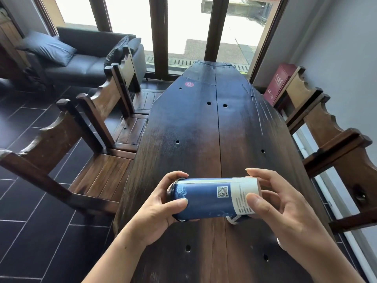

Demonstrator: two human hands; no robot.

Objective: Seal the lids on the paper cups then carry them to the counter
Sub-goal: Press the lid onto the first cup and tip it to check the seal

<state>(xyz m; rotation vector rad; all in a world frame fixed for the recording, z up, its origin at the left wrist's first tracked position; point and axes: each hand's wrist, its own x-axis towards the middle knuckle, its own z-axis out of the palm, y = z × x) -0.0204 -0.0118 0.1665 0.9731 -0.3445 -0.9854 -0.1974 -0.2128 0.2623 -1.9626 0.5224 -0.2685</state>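
Sideways blue paper cup (208, 198) gripped between both hands, above the wooden table (204, 123).
Left hand (161, 209) curls round the dark lid (171, 188) end. Right hand (281, 205) pinches the white base end, thumb in front, fingers behind. Risk: with the cup lying flat, a half-seated lid could pop or leak under an uneven squeeze, and the wall may dent. What looks like a second cup (234, 219) peeks just under the right thumb and could get knocked.

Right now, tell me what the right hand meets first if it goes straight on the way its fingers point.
The right hand meets the cup at once: it grips the cup's pale end. It points left, so beyond the cup probably comes the left hand.
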